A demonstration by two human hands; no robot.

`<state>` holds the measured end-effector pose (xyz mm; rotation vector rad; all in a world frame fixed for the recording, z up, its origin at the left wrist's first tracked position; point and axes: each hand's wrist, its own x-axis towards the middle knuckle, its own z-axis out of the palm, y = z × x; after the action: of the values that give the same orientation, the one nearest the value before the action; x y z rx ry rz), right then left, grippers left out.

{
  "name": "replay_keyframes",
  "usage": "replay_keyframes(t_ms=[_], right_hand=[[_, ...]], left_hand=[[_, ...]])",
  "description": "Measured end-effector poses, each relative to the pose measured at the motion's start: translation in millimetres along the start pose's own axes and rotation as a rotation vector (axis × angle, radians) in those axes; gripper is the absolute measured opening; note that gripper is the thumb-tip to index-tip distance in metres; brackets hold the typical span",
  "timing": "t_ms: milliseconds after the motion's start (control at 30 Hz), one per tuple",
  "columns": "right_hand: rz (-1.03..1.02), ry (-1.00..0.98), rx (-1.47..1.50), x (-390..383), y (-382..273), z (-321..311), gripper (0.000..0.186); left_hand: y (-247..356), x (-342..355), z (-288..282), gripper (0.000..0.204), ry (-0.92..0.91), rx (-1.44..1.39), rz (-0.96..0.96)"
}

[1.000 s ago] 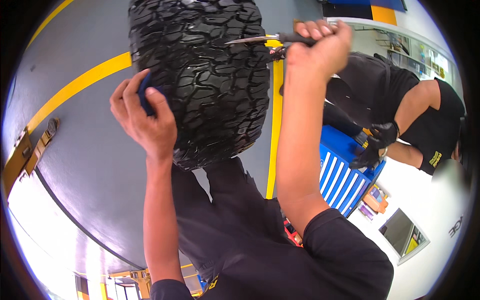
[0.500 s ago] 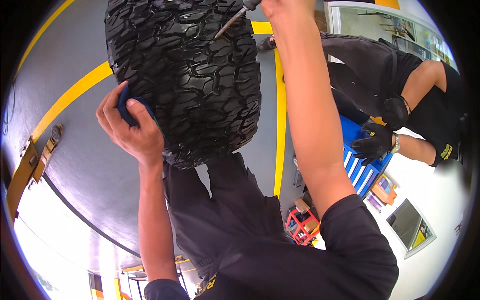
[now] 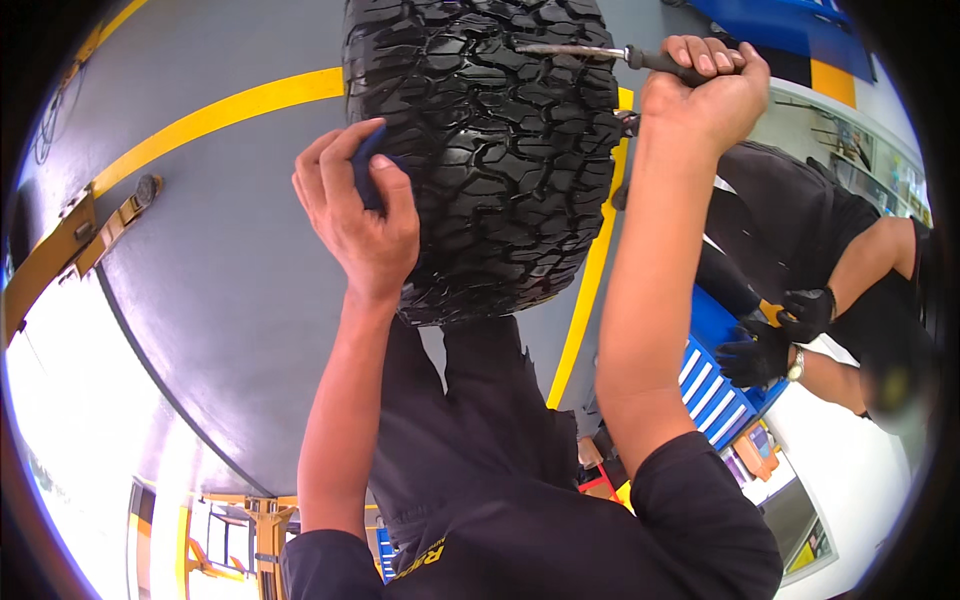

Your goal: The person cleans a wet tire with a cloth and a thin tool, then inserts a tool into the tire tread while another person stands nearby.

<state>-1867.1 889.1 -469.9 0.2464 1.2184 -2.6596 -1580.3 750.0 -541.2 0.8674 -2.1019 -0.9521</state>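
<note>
A large black off-road tyre (image 3: pixel 500 170) with a deep blocky tread fills the upper middle of my view. My left hand (image 3: pixel 355 210) is closed on a dark blue pad or cloth (image 3: pixel 370 165) at the tyre's left side. My right hand (image 3: pixel 705 95) grips the black handle of a metal pick-like tool (image 3: pixel 580 51), its shaft lying across the tread near the top, with the tip among the tread blocks.
A co-worker in dark clothing and black gloves (image 3: pixel 755 355) bends at the right beside a blue tool chest (image 3: pixel 705 385). Yellow lines (image 3: pixel 230 110) cross the grey floor. A yellow lift arm (image 3: pixel 75 250) lies at the left, and a red cart (image 3: pixel 600 485) stands lower right.
The tyre and both my hands appear farther right than before. The tool rose toward the top edge half a second ago and now lies nearly level across the tread again.
</note>
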Motion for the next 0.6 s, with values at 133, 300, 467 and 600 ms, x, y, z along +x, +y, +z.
replay_keyframes(t_ms=[133,300,467,600], right_hand=[[-0.274,0.042,-0.156,-26,31,47,0.027],[-0.287,0.012,-0.125,-10,81,91,0.033],[-0.091,-0.068,-0.165,-8,108,136,0.031],[-0.054,-0.124,-0.223,-29,130,152,0.032]], left_hand=[[-5,2,-10,0.027,-0.02,0.045,-0.02],[-11,8,-17,0.028,-0.058,0.052,-0.051],[-20,23,-16,0.029,-0.037,0.006,-0.052],[-34,31,-18,0.03,-0.054,-0.017,-0.058]])
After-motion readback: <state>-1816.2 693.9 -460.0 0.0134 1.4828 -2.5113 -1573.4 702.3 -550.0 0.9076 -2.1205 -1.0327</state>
